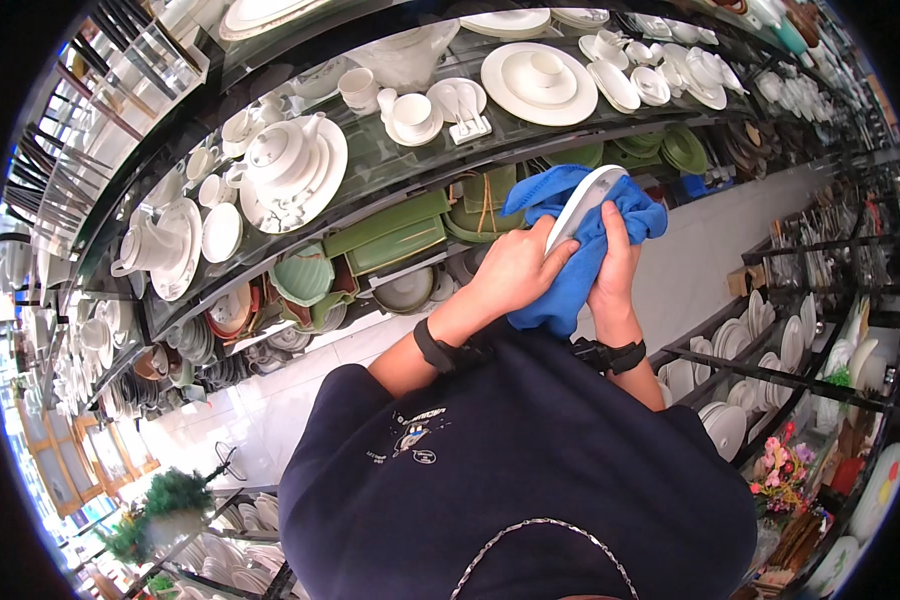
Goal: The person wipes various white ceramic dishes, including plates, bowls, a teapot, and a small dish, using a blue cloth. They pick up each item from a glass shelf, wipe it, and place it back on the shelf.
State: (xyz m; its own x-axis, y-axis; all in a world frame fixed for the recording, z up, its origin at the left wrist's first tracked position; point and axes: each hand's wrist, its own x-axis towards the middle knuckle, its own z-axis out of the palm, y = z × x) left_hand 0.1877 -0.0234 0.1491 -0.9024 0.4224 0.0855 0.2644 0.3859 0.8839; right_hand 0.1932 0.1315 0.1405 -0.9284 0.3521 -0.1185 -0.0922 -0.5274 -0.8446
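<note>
Both hands are raised in front of my chest around a white ceramic dish, which is tilted up nearly on its edge. My left hand grips the near end of the dish, with the thumb across its rim. A blue cloth is bunched behind and below the dish and hangs down towards my shirt. My right hand clasps the cloth on the dish's right side, thumb pointing up against the dish. The cloth hides part of the dish and the right fingers.
A glass shelf ahead carries a white teapot, a stacked plate set and a cup with saucer. Green rectangular dishes sit on the shelf below. Racked white plates stand at the right, near artificial flowers.
</note>
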